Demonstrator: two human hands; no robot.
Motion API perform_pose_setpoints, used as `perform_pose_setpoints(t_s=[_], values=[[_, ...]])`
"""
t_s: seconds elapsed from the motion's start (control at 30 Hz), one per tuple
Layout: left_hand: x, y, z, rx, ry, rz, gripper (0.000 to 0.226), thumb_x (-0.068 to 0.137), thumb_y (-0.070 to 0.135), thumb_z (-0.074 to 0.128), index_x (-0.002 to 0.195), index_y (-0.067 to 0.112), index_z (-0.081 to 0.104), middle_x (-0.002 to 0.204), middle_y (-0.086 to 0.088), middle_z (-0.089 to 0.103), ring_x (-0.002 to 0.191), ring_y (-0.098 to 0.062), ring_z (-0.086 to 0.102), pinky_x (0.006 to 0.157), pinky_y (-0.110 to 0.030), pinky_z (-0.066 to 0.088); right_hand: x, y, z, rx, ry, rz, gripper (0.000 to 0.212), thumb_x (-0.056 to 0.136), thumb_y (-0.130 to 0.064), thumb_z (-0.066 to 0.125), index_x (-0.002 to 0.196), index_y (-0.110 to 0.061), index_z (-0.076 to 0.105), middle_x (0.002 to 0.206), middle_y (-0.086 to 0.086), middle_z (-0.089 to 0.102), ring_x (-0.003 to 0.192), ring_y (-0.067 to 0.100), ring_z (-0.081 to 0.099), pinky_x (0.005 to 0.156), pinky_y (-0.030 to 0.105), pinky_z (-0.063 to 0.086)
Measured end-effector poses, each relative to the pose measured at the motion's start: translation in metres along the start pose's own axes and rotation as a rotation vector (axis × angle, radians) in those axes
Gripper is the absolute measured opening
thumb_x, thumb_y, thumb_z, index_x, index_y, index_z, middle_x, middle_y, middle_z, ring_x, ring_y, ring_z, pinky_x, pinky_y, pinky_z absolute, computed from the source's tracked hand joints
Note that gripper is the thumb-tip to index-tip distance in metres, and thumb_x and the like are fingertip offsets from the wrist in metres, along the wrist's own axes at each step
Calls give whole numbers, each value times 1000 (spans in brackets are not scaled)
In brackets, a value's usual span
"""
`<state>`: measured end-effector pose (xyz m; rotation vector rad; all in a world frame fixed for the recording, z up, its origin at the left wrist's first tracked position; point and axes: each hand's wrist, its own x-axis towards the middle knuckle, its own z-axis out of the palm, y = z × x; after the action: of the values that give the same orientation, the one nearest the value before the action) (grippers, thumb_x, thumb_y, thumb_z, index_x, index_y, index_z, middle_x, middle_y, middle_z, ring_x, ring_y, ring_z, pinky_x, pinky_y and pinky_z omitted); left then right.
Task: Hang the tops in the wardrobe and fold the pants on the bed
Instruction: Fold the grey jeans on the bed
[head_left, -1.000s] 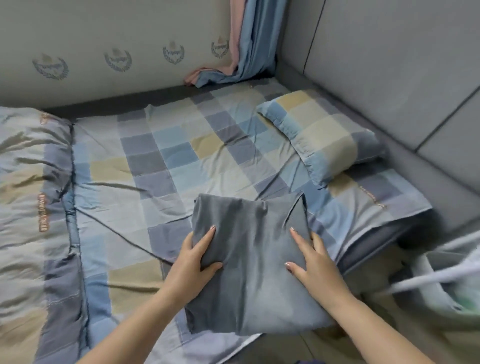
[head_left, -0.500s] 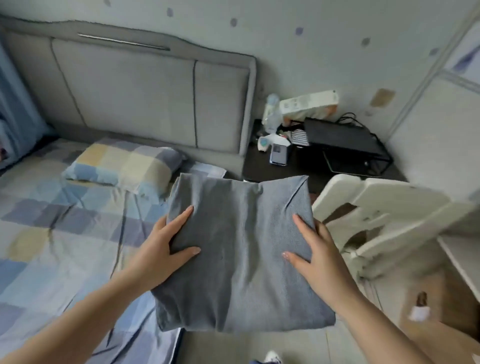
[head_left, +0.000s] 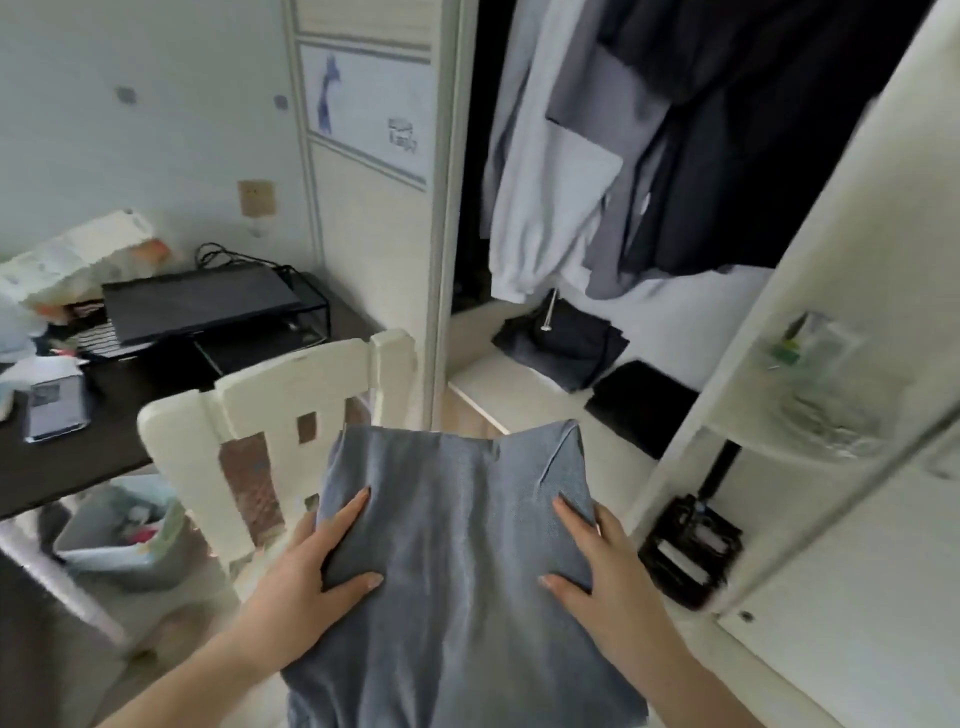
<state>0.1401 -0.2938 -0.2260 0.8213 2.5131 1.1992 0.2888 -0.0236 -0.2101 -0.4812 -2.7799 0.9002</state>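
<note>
Currently: folded pants held before open wardrobe

Far left, a dark desk (head_left: 78, 457) is seen; a white chair (head_left: 270, 410) stands near it. Folded grey pants (head_left: 457, 571) are gripped at the left edge by the left hand (head_left: 306, 582), thumb on top, and likewise at the right edge by the right hand (head_left: 602, 577). Tops (head_left: 561, 171) are hung in the wardrobe (head_left: 519, 395), far right.

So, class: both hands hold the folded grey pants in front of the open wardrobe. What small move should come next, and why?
Probably carry the folded grey pants forward and lower them onto the wardrobe shelf. The left hand and right hand grip their sides in mid-air, other folded clothes already lie on that shelf, and bare space shows at its near end.
</note>
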Motion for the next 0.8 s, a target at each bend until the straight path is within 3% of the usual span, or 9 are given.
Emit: perform_pose_setpoints(t_s=[0.1,0.17,0.3,0.43,0.63,0.73,0.8], values=[[49,23,49,22,-107,17,79,85,39,66,140,54,11,139,11,29,124,-13,42,104,-24,39,11,47,-16,-4,17,113,72,89,-35,62,147,-42,19,149,-17,12,133,-2,24,105,13,26],[88,36,78,42,-157,25,80,86,39,65,138,56,5,143,6,26,128,-15,39,106,-24,36,26,75,-23,4,39,178,70,91,-31,61,148,-40,20,153,-14,9,137,4,25,107,17,28],[149,40,109,80,-222,61,87,87,37,65,139,49,-3,146,6,21,134,-16,32,109,-23,29,62,108,-17,51,56,280,68,92,-24,60,148,-37,23,154,-13,9,136,3,27,106,10,21],[230,23,123,91,-257,115,90,85,35,67,141,41,-3,148,8,19,136,-15,28,109,-21,25,118,134,-1,219,139,398,62,90,-9,57,144,-30,36,151,-12,23,124,-5,28,85,-12,18],[364,1,153,125,-374,213,88,86,33,67,143,39,0,152,6,15,137,-16,30,110,-25,30,210,163,18,242,266,600,58,92,-9,50,142,-35,38,154,-10,20,131,5,36,93,7,30],[445,4,178,126,-435,285,88,85,31,69,141,42,2,150,6,18,135,-15,33,108,-21,29,263,183,14,205,398,700,58,89,-4,51,140,-31,43,153,-5,26,132,9,39,100,13,31],[489,13,199,137,-458,364,89,84,29,69,142,40,3,148,4,21,134,-15,33,105,-16,26,292,197,6,173,474,759,59,86,-1,52,139,-26,46,152,-3,30,128,12,44,97,14,33]])
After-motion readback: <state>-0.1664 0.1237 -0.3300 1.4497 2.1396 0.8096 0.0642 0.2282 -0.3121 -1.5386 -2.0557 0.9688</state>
